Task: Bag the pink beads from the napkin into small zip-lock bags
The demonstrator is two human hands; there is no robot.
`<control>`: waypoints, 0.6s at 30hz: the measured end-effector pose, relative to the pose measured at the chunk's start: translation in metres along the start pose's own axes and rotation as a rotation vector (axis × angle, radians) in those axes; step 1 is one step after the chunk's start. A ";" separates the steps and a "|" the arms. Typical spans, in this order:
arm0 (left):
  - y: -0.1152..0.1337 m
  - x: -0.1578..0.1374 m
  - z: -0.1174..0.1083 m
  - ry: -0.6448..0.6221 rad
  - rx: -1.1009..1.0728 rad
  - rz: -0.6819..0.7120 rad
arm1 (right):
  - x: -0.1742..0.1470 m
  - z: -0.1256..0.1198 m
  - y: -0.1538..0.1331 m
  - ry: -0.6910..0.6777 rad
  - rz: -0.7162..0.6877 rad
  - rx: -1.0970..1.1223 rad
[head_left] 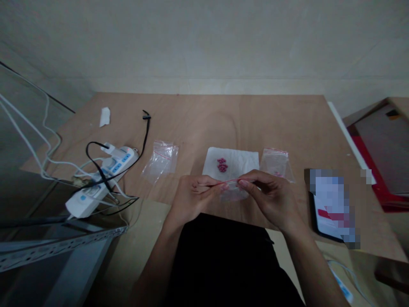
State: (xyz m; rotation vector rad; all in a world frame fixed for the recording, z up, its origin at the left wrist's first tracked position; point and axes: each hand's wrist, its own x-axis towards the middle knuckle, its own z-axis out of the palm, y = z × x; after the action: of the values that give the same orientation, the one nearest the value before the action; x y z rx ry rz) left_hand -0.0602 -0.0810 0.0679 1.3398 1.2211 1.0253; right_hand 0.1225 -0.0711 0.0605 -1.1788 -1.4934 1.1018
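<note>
Left hand (198,194) and right hand (275,192) both on one small clear bag (234,195), at the near side of the wooden table (194,121), in front of a white sheet (244,158). Left thumb and index finger pinch one end of the red-lined top edge; right thumb and index finger pinch the other. Remaining fingers look curled in, partly hidden. Can't tell if the bag mouth is parted or closed, nor if anything is inside.

Handling, as a judgement: thin, slippery film, so a light, even pinch close to the red line should work best; keep the edge straight, since pulling harder on one side would likely twist it. Bag best kept low and level.

Pink pieces (222,165) sit in a loose cluster on the sheet, just beyond the fingers; a knuckle dipping forward could scatter them. Another bag (275,158), a little pink in it, lies just right of the sheet, close to the right hand. Loose bags (161,155) lie left. Phone (330,215) near the right forearm; power strip (83,203) and black cable (147,128) farther left, out of the way.
</note>
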 end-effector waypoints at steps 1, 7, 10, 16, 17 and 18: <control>0.000 0.001 0.000 0.027 0.012 0.010 | 0.001 -0.003 -0.002 -0.005 -0.004 -0.009; -0.024 0.011 -0.036 0.378 0.322 0.120 | 0.010 -0.036 -0.003 0.284 0.090 -0.011; -0.049 0.016 -0.073 0.670 0.713 0.105 | 0.019 -0.063 0.007 0.502 0.133 -0.070; -0.080 0.027 -0.117 0.629 1.036 -0.101 | 0.034 -0.107 0.042 0.571 0.176 -0.616; -0.082 0.028 -0.119 0.619 1.044 -0.102 | 0.034 -0.110 0.046 0.586 0.165 -0.711; -0.083 0.029 -0.119 0.613 1.047 -0.092 | 0.033 -0.111 0.048 0.591 0.150 -0.781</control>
State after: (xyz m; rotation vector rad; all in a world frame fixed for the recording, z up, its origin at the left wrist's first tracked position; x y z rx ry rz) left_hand -0.1842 -0.0383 0.0001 1.7432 2.4707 0.7413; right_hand 0.2352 -0.0198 0.0389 -1.9608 -1.3826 0.1627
